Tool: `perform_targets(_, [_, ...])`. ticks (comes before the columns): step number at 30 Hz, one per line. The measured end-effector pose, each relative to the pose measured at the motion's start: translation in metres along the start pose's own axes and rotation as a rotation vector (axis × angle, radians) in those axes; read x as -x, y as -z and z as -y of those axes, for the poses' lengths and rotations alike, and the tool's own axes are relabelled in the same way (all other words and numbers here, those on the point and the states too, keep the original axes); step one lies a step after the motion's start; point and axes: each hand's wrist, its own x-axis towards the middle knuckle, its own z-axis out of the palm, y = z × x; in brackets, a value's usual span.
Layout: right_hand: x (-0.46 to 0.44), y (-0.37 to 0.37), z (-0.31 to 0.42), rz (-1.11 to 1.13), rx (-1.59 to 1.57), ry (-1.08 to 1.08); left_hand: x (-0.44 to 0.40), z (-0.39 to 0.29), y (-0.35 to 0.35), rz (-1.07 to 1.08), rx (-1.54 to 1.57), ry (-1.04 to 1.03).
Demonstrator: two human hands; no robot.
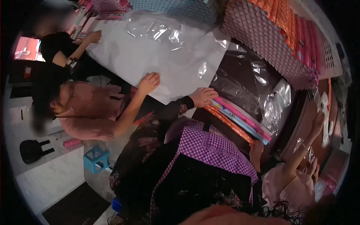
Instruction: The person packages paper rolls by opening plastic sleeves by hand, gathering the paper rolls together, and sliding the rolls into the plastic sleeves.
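Observation:
In front of my purple checked apron stands a row of long, slim patterned packs (pixel 240 122) in pink, blue and orange, pressed side by side; their exact kind I cannot tell. At the far-left end my left hand (pixel 204 96) rests with its fingers bent over the packs. My right hand (pixel 257 149) grips the opposite end, its fingers partly hidden beneath. Clear plastic film (pixel 258 86) lies on the dark table right behind the packs. A large white sheet (pixel 168 62) under shiny film reaches close to my left hand.
Stacks of scalloped-edged goods (pixel 268 41) line the table's back. A co-worker's hand (pixel 150 83) lies on the white sheet; another co-worker's hand (pixel 94 36) is at its far-left edge. At right a third person's hand (pixel 318 122) reaches forward. A blue stool (pixel 96 159) stands on the floor.

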Motion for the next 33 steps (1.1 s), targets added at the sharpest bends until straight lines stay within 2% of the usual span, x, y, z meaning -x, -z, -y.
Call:
perform_targets(3, [-0.001, 0.001, -0.007, 0.051, -0.021, -0.024, 0.000, -0.001, 0.009, 0.058, 0.023, -0.010])
perform_targets(5, [-0.001, -0.005, -0.013, 0.046, -0.024, -0.011, -0.003, -0.007, 0.023, 0.254, 0.052, 0.052])
perform_targets(7, [0.002, -0.010, -0.019, 0.067, -0.023, -0.029, -0.002, -0.009, 0.028, 0.279, 0.066, 0.046])
perform_targets(8, [0.005, -0.014, -0.019, 0.018, 0.143, 0.016, -0.003, -0.009, 0.031, 0.296, 0.066, 0.038])
perform_targets(9, [0.008, -0.017, -0.023, 0.008, 0.140, 0.026, -0.003, -0.009, 0.032, 0.303, 0.061, 0.028])
perform_targets(11, [0.003, -0.013, -0.026, 0.031, 0.000, 0.053, 0.000, -0.005, 0.026, 0.282, 0.006, -0.005])
perform_targets(12, [-0.003, 0.002, -0.003, -0.015, -0.012, 0.022, 0.001, -0.005, 0.023, 0.255, 0.005, -0.013])
perform_targets(14, [0.000, -0.006, -0.005, 0.002, 0.012, -0.027, 0.003, -0.001, 0.015, 0.188, 0.015, -0.043])
perform_targets(15, [0.003, -0.011, -0.008, 0.026, 0.039, -0.093, 0.004, -0.001, 0.008, 0.040, -0.061, -0.091])
perform_targets(16, [0.002, -0.008, 0.001, 0.021, 0.050, -0.149, 0.004, -0.001, 0.006, 0.040, -0.070, -0.089])
perform_targets(20, [-0.011, 0.005, 0.034, -0.090, 0.039, -0.120, 0.004, 0.001, 0.006, 0.051, -0.034, -0.085])
perform_targets(22, [-0.024, 0.004, 0.052, -0.199, -0.009, 0.029, 0.004, -0.001, 0.006, 0.053, -0.010, -0.068])
perform_targets(26, [-0.079, -0.003, 0.115, -0.212, -0.142, 0.281, -0.003, -0.004, 0.012, 0.026, 0.016, -0.076])
perform_targets(27, [-0.092, -0.014, 0.128, -0.183, -0.124, 0.321, -0.007, -0.001, 0.014, -0.038, 0.138, -0.146])
perform_targets(28, [-0.107, -0.002, 0.151, -0.077, -0.143, 0.370, -0.008, 0.001, 0.008, -0.123, 0.118, -0.167])
perform_targets(30, [-0.134, -0.001, 0.174, -0.010, -0.124, 0.458, -0.014, -0.004, 0.015, -0.039, 0.176, -0.117])
perform_targets(31, [-0.144, 0.005, 0.187, 0.025, -0.125, 0.475, -0.015, -0.008, 0.020, 0.108, 0.129, -0.037])
perform_targets(32, [-0.149, 0.013, 0.196, 0.070, -0.114, 0.481, -0.002, -0.005, 0.001, 0.041, -0.018, -0.007])
perform_targets(33, [-0.162, 0.016, 0.201, 0.084, -0.106, 0.513, -0.002, -0.001, 0.002, 0.118, 0.066, 0.017])
